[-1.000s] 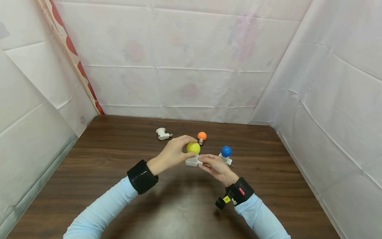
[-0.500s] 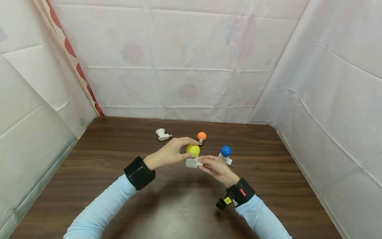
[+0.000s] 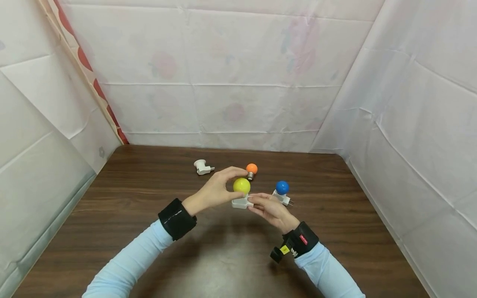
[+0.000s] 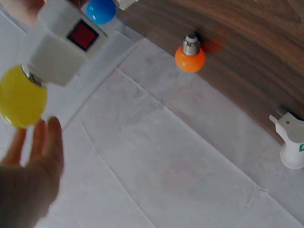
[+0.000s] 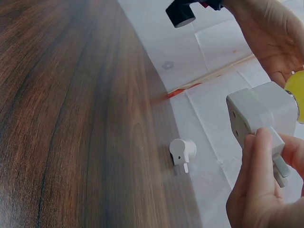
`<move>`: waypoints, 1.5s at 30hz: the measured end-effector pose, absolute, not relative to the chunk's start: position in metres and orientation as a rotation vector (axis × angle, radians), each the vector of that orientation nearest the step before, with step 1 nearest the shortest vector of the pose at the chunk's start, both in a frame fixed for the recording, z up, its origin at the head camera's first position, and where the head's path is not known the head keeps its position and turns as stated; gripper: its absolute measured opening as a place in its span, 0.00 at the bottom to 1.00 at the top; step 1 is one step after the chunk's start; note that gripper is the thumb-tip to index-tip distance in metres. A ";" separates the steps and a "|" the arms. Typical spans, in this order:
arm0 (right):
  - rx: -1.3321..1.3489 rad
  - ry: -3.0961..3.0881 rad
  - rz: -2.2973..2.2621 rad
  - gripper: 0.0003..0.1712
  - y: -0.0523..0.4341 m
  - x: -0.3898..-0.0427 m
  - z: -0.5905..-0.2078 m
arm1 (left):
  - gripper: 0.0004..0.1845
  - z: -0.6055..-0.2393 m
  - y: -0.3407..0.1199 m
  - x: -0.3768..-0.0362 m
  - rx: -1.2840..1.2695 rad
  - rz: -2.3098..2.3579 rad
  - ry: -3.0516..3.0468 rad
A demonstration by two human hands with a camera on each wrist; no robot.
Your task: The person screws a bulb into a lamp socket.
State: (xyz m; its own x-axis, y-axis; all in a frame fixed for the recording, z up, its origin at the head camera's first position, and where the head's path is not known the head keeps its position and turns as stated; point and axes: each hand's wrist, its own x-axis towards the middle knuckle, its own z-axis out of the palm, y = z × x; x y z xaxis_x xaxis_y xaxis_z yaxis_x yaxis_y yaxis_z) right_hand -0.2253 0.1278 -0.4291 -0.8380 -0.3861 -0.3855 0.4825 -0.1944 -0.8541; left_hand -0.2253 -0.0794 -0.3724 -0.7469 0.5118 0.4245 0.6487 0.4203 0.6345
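A yellow bulb point(image 3: 242, 186) sits in a white plug-in lamp socket point(image 3: 240, 203), a strip of its metal base showing in the left wrist view. My right hand point(image 3: 271, 210) pinches the socket near its plug end and holds it above the table. Around the bulb, my left hand point(image 3: 216, 189) is spread with thumb and fingers parted; the upper fingers stand slightly off the glass. Whether the thumb touches it, I cannot tell. The socket's side carries a dark red switch point(image 4: 83, 35). Beyond the hands lies an orange bulb point(image 3: 251, 169) with its metal base exposed.
To the right, a blue bulb point(image 3: 282, 187) is seated in another white socket point(image 3: 280, 197) on the brown wooden table point(image 3: 149, 174). A third white socket point(image 3: 203, 167) lies at the back left with no bulb. White sheeting point(image 3: 238, 74) surrounds the back and sides.
My left fingers were closer on the yellow bulb half a second ago and have now opened away from it. My right hand keeps holding the socket in nearly the same place.
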 end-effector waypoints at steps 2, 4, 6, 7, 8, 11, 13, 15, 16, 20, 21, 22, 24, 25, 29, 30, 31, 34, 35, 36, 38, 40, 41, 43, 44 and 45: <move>0.119 1.526 -2.078 0.12 0.127 -0.226 -0.429 | 0.29 -0.374 -0.076 -0.221 -0.906 -1.215 -2.499; 0.119 1.526 -2.090 0.10 0.126 -0.226 -0.429 | 0.29 -0.375 -0.073 -0.216 -0.799 -1.193 -2.492; 0.135 1.518 -2.104 0.07 0.125 -0.226 -0.429 | 0.28 -0.375 -0.071 -0.211 -0.735 -1.169 -2.487; 0.142 1.515 -2.110 0.06 0.125 -0.226 -0.429 | 0.28 -0.376 -0.070 -0.210 -0.713 -1.165 -2.478; 0.148 1.513 -2.113 0.06 0.125 -0.226 -0.429 | 0.27 -0.377 -0.070 -0.209 -0.701 -1.156 -2.470; 0.154 1.507 -2.114 0.06 0.124 -0.225 -0.428 | 0.26 -0.378 -0.070 -0.207 -0.681 -1.152 -2.458; 0.157 1.505 -2.113 0.07 0.124 -0.224 -0.427 | 0.25 -0.379 -0.071 -0.207 -0.685 -1.168 -2.462; 0.161 1.506 -2.110 0.08 0.123 -0.223 -0.427 | 0.25 -0.379 -0.073 -0.209 -0.721 -1.197 -2.464; 0.165 1.508 -2.109 0.08 0.123 -0.223 -0.426 | 0.24 -0.379 -0.074 -0.210 -0.747 -1.221 -2.464; 0.164 1.524 -2.099 0.13 0.123 -0.223 -0.426 | 0.23 -0.381 -0.081 -0.218 -0.879 -1.325 -2.459; 0.166 1.527 -2.094 0.15 0.123 -0.223 -0.426 | 0.23 -0.381 -0.083 -0.220 -0.915 -1.351 -2.459; 0.167 1.531 -2.086 0.17 0.123 -0.223 -0.426 | 0.23 -0.382 -0.086 -0.222 -0.948 -1.375 -2.465; 0.168 1.535 -2.070 0.19 0.124 -0.223 -0.426 | 0.23 -0.383 -0.089 -0.226 -1.012 -1.405 -2.477; 0.174 1.531 -2.064 0.20 0.124 -0.223 -0.426 | 0.23 -0.383 -0.091 -0.227 -1.038 -1.415 -2.487; 0.165 1.530 -2.045 0.22 0.124 -0.221 -0.427 | 0.24 -0.381 -0.095 -0.230 -1.092 -1.437 -2.539; 0.170 1.526 -2.047 0.21 0.125 -0.221 -0.427 | 0.24 -0.380 -0.096 -0.230 -1.093 -1.441 -2.551; 0.171 1.527 -2.048 0.21 0.125 -0.221 -0.427 | 0.24 -0.380 -0.096 -0.230 -1.093 -1.444 -2.558; 0.177 1.532 -2.054 0.21 0.124 -0.220 -0.427 | 0.25 -0.380 -0.096 -0.230 -1.092 -1.447 -2.566; 0.177 1.535 -2.056 0.21 0.124 -0.220 -0.427 | 0.25 -0.381 -0.096 -0.230 -1.091 -1.446 -2.564; 0.177 1.537 -2.057 0.20 0.124 -0.220 -0.428 | 0.26 -0.382 -0.096 -0.230 -1.094 -1.444 -2.558; 0.179 1.531 -2.064 0.19 0.123 -0.220 -0.428 | 0.28 -0.384 -0.094 -0.229 -1.085 -1.434 -2.547; 0.172 1.524 -2.071 0.17 0.123 -0.221 -0.429 | 0.31 -0.385 -0.091 -0.226 -1.056 -1.410 -2.532; 0.170 1.519 -2.076 0.16 0.122 -0.221 -0.429 | 0.31 -0.385 -0.089 -0.224 -1.029 -1.385 -2.527; 0.173 1.509 -2.084 0.14 0.122 -0.221 -0.429 | 0.32 -0.385 -0.085 -0.219 -0.951 -1.334 -2.517; 0.172 1.508 -2.085 0.14 0.123 -0.221 -0.429 | 0.31 -0.385 -0.083 -0.217 -0.906 -1.306 -2.511; 0.172 1.507 -2.086 0.13 0.123 -0.222 -0.429 | 0.31 -0.385 -0.081 -0.214 -0.859 -1.285 -2.505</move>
State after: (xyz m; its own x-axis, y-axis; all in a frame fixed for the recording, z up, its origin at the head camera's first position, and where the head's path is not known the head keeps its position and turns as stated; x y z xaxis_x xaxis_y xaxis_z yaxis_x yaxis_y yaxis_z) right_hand -0.2215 0.1229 -0.4286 -0.8375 -0.3598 -0.4112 0.5034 -0.2154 -0.8368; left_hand -0.2141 -0.0810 -0.3852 -0.8116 0.4061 0.4201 0.5780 0.4535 0.6784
